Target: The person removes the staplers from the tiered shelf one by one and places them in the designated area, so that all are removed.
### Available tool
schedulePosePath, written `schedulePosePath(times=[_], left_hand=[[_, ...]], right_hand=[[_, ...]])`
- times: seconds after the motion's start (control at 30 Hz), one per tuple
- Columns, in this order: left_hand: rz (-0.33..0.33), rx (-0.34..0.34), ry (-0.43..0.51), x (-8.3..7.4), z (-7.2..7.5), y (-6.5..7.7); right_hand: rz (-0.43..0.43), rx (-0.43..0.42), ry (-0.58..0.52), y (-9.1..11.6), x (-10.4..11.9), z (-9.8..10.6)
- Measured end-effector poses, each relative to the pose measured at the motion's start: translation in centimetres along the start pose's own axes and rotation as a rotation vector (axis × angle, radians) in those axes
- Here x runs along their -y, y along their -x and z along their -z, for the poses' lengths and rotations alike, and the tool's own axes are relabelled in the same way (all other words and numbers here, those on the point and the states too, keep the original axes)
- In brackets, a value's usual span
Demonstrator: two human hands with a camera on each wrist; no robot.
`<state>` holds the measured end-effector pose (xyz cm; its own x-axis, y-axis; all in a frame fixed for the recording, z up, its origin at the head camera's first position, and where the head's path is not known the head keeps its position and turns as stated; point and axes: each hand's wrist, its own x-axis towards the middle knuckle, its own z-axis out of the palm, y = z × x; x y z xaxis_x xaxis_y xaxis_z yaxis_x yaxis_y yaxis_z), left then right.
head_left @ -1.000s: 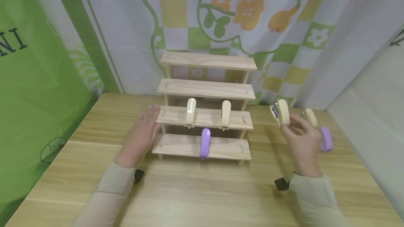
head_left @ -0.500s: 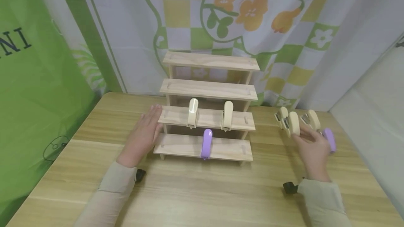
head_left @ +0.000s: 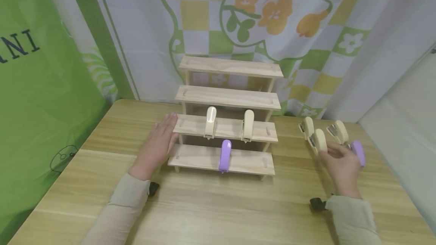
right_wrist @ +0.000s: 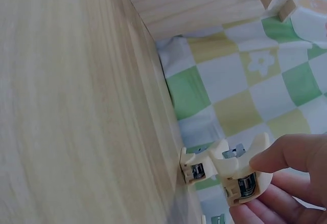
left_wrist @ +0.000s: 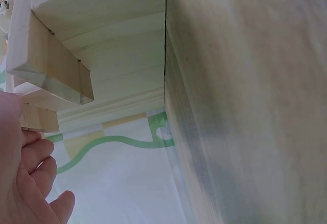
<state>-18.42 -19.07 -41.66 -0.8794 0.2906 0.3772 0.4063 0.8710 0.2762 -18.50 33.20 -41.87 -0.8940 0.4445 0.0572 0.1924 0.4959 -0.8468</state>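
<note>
Inspecting outward from the right grip [head_left: 341, 167], we find it pinching a cream stapler [head_left: 319, 141] at the worktop's [head_left: 218, 211] right; contact beneath we cannot confirm. We judge level, unhurried handling best, clear of the second stapler [head_left: 308, 127] just behind. A third stapler [head_left: 340, 131] and purple stapler [head_left: 358, 152] crowd the grip. The left grip [head_left: 155, 144], fingers extended, rests against the rack [head_left: 228, 96].

Five cream staplers [head_left: 249, 125]: one in the right fingers [right_wrist: 286, 151], two just beyond those, two between the left fingers [head_left: 166, 123] and the right. Two purple staplers [head_left: 225, 156]: one likewise between the two hands' fingers, one just right of the right fingers. One rack [head_left: 231, 67], four shelves [head_left: 228, 96], beside the left fingers. Two black blocks [head_left: 317, 204], one nearer than each hand's fingers. One surface [head_left: 218, 211].
</note>
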Motion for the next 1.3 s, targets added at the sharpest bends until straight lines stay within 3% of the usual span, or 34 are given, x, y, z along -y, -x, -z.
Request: schedulePosePath(times=[0.4, 1.3], left_hand=[[0.007, 0.007, 0.017, -0.1, 0.1, 0.1], [-0.001, -0.013, 0.011, 0.1, -0.1, 0.1]], right_hand=[[-0.045, 0.055, 0.057, 0.1, -0.7, 0.2], [-0.032, 0.101, 0.161, -0.2, -1.4, 0.2]])
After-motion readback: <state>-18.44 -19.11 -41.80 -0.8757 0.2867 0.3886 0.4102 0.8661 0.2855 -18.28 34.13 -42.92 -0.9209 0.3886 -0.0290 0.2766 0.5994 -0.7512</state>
